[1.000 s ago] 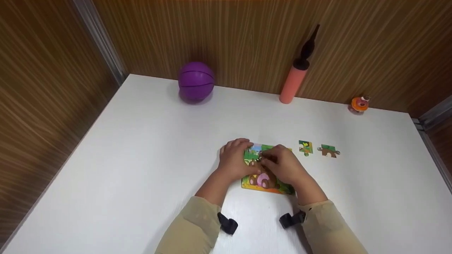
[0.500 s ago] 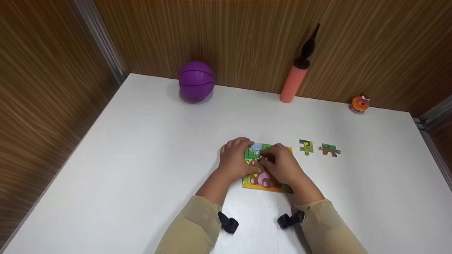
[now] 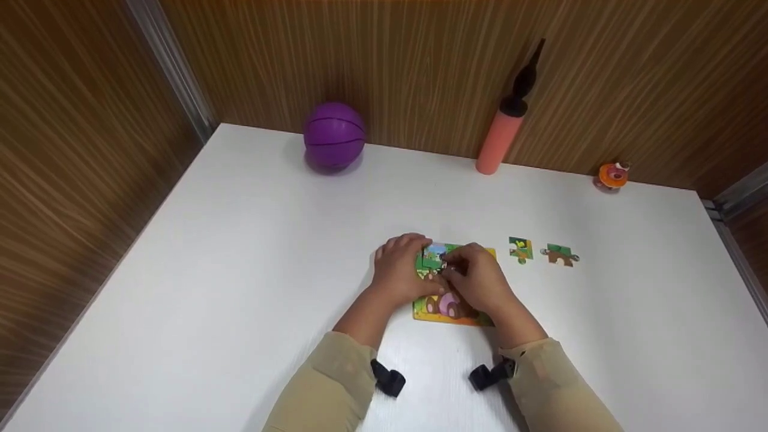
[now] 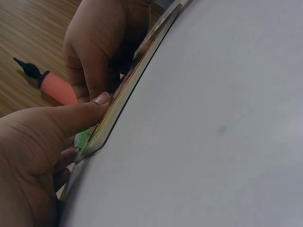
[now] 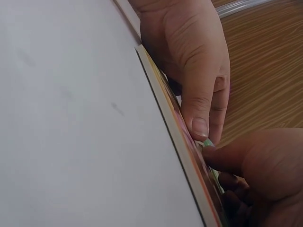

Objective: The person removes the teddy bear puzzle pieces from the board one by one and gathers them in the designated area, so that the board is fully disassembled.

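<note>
A jigsaw puzzle board (image 3: pixel 454 319) with a brown bear picture lies on the white table. My left hand (image 3: pixel 397 271) holds its left side, with the thumb on the face and the other fingers by the edge; the left wrist view shows this thumb (image 4: pixel 85 113) on the board. Over the upper middle, my right hand (image 3: pixel 482 277) pinches a puzzle piece (image 3: pixel 433 261) in green and light blue, which sits slightly askew on the board. My fingers partly hide the piece and the board's middle. In the right wrist view, both hands' fingertips meet near a green bit of it.
Two loose puzzle pieces, a yellow-green one (image 3: pixel 521 249) and a brown-green one (image 3: pixel 560 255), lie right of the board. Along the back stand a purple ball (image 3: pixel 334 137), a coral hand pump (image 3: pixel 500 139) and a small orange toy figure (image 3: pixel 612 176). Wood-grain panels (image 3: pixel 414 72) enclose the table (image 3: pixel 258 240).
My right wrist and forearm have shifted slightly to the left. The puzzle piece at the upper left of the board has turned or lifted a little. My left hand stays nearly still.
</note>
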{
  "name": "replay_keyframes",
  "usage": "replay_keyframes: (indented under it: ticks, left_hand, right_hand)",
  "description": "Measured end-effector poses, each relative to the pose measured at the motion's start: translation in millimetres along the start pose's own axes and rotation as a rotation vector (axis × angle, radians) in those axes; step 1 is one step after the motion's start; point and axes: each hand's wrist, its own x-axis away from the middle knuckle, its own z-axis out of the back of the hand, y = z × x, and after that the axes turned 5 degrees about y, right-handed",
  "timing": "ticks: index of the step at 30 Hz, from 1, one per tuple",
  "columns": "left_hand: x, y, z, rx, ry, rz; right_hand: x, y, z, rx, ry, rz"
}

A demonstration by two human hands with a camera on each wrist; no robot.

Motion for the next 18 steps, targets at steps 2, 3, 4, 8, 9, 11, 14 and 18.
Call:
replay_keyframes:
  ticks: [2, 3, 4, 8, 9, 11, 14, 18]
  left_hand:
    - [0.1, 0.0, -0.1, -0.004, -0.004, 0.002]
    - [0.2, 0.1, 0.0, -0.009, -0.002, 0.001]
    - [0.1, 0.2, 0.0, -0.013, -0.003, 0.001]
    - [-0.7, 0.7, 0.2, -0.011, 0.003, 0.002]
    - [-0.9, 0.7, 0.1, -0.008, 0.006, 0.001]
    - [-1.2, 0.7, -0.1, -0.003, 0.008, 0.002]
    - [-1.4, 0.5, -0.4, -0.003, 0.009, 0.005]
    - [-1.0, 0.9, -0.2, 0.008, 0.014, 0.009]
  right_hand:
    - [0, 0, -1.0, 0.0, 0.01, -0.006]
    - [0, 0, -1.3, 0.003, 0.017, -0.006]
    - [0, 0, -1.6, 0.006, 0.022, -0.006]
    - [-1, 0, -0.5, 0.021, 0.036, 0.01]
    - [-1, 1, 0.6, 0.022, 0.041, 0.017]
    - [-1, 1, 3.2, 0.012, 0.049, 0.02]
    - [-1, 3, 8.5, -0.018, 0.065, 0.012]
    - [-2, 6, 17.5, -0.034, 0.089, 0.009]
